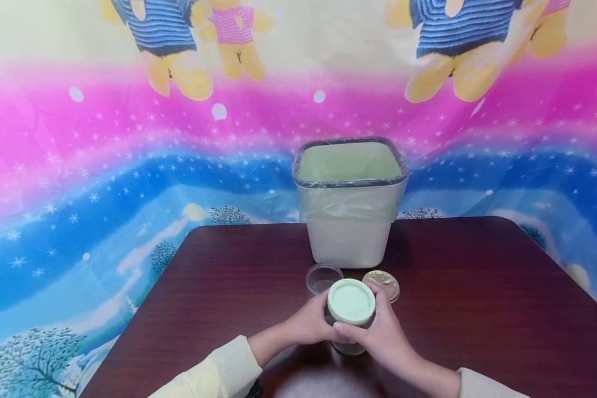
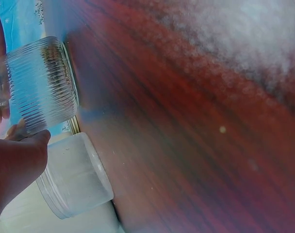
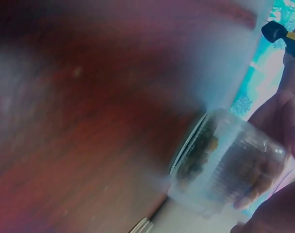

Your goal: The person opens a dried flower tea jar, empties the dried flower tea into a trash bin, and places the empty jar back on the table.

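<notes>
A ribbed clear jar (image 1: 349,349) with a pale green lid (image 1: 351,300) stands upright between my hands, its base right at the tabletop. My left hand (image 1: 308,323) grips it from the left. From the right, my right hand (image 1: 389,337) wraps round it, thumb across the front just under the lid. Dark, greenish-brown bits lie at the bottom of the jar (image 3: 220,162) in the right wrist view. The jar's ribbed wall (image 2: 33,90) fills the left of the left wrist view. Just behind it are an uncovered clear container (image 1: 324,278) and a gold-coloured round lid (image 1: 382,284).
A pale bin (image 1: 349,237) lined with a clear bag stands at the back of the dark red-brown table (image 1: 477,309). Behind the table hangs a colourful cloth (image 1: 239,182) with printed bears and snowflakes.
</notes>
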{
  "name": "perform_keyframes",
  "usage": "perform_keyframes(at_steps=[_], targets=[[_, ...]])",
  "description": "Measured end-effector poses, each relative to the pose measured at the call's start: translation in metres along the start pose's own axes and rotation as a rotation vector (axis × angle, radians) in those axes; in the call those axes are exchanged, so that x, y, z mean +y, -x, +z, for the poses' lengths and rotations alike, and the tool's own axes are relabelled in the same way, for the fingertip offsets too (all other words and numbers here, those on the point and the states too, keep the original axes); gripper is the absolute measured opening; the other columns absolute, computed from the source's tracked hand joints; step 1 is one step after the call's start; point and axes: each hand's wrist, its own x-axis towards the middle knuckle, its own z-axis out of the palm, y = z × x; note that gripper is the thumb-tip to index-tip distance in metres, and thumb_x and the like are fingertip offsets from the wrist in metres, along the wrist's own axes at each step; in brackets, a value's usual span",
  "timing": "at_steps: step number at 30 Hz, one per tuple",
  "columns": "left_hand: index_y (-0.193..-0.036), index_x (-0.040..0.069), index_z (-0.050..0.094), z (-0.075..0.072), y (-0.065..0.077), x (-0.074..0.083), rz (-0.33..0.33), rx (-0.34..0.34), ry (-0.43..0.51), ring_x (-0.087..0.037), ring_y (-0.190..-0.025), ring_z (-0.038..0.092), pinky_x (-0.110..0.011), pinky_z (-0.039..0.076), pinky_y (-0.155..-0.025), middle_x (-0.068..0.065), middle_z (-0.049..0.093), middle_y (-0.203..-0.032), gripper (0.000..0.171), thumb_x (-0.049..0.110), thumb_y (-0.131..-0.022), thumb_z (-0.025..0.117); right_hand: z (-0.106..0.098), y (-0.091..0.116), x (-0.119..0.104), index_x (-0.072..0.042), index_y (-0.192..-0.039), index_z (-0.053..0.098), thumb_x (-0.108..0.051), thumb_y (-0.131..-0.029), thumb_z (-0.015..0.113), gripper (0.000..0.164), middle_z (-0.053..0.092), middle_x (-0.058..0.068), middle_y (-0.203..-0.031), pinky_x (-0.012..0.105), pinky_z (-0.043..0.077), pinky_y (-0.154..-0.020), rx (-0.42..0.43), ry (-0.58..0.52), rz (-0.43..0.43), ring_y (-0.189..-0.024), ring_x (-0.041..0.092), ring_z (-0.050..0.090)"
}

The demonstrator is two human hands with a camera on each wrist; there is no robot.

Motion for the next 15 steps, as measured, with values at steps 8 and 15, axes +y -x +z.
perform_keyframes(at_steps=[8,15], targets=[[-0.139,0.019,0.046,-0.001,-0.001,0.003,-0.006,-0.003,-0.001,-0.007,-0.112,0.054,-0.029,0.040,-0.100,0.009,0.059,-0.121,0.081,0.021,-0.070,0.087,-0.013,-0.010,0.008,-0.005,-0.138,0.041,-0.025,-0.067,0.090,0.088,0.053,0.010,-0.129,0.042,0.040,-0.097,-0.106,0.052,-0.055,-0.116,0.023,0.051],[-0.139,0.022,0.045,0.000,-0.001,0.003,-0.018,-0.007,0.008,-0.007,-0.112,0.055,-0.029,0.040,-0.100,0.010,0.060,-0.120,0.082,0.022,-0.069,0.088,-0.026,-0.021,0.014,-0.009,-0.137,0.045,-0.025,-0.067,0.090,0.085,0.056,0.006,-0.124,0.036,0.044,-0.094,-0.230,0.046,-0.131,-0.114,0.022,0.052]])
